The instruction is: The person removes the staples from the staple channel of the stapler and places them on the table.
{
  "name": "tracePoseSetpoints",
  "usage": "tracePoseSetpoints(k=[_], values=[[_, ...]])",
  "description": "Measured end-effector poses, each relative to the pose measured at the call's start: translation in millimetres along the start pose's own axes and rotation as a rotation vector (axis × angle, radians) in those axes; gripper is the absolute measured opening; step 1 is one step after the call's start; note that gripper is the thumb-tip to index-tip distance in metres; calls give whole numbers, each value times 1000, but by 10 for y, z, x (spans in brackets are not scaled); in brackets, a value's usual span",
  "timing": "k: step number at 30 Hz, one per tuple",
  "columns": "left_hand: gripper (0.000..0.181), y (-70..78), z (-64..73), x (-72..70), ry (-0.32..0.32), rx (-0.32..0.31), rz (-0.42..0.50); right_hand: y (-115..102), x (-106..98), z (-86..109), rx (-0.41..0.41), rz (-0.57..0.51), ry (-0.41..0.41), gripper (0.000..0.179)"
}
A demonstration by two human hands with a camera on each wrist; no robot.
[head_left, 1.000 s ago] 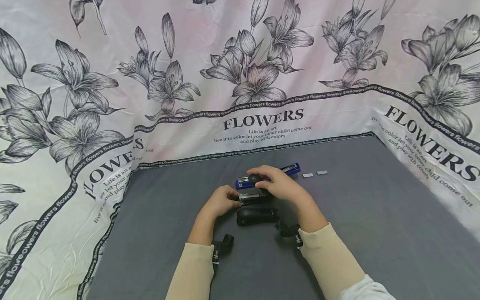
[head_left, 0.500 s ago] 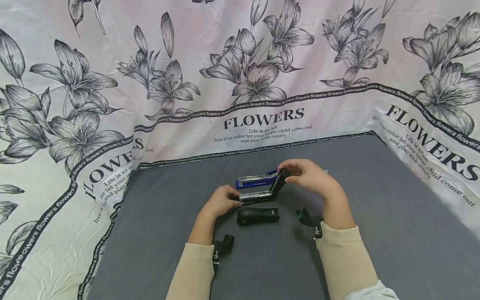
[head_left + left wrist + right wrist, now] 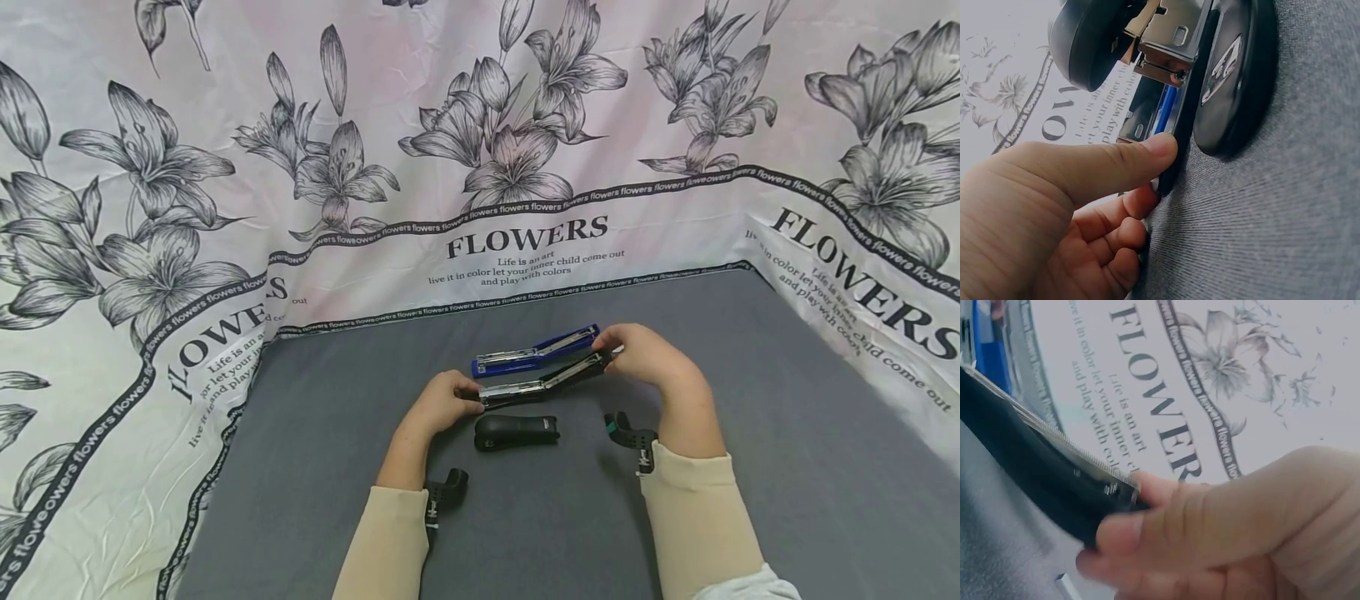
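A black stapler lies spread wide on the table, its metal inside facing up. At the base's left end, my left hand pinches it between thumb and fingers, as the left wrist view shows. My right hand grips the far end of the raised black top half. Just behind lies a blue stapler, likewise folded open. In front rests another black stapler, closed.
A small silvery strip lies on the table below my right hand. Grey cloth covers the table. A flower-printed curtain borders its back and sides. Wrist cameras stick out from both sleeves.
My right hand has lifted the black stapler's top half up and swung it over to the right, lowering it until the stapler lies spread. My left hand has stayed at the base.
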State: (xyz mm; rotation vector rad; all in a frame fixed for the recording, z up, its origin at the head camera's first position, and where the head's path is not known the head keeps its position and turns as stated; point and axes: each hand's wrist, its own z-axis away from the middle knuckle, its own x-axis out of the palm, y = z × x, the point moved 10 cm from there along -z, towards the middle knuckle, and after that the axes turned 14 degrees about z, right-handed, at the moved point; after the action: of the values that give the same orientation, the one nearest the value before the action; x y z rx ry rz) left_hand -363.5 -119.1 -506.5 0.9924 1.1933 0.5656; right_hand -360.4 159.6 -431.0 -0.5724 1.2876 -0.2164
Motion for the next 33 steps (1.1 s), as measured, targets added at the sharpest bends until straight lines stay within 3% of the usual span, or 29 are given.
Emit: tracePoseSetpoints(k=[6,12,18,25,33], values=[[29,-12,-5,1,4,5,-2,49,44,5,55,-6,-32,39],[29,-25,0,3,4,-1,2,13,44,16,54,-11,-39,38],[30,-34,-5,12,-1,-1,-2,-52,-22,36,42,14,8,36],[30,-35,-8,-2,1,-2,0,-195,-97,-28,14,46,127,36],[29,-32,-17,-13,7,-1,9,-439,32,-160,-77,38,168,30]])
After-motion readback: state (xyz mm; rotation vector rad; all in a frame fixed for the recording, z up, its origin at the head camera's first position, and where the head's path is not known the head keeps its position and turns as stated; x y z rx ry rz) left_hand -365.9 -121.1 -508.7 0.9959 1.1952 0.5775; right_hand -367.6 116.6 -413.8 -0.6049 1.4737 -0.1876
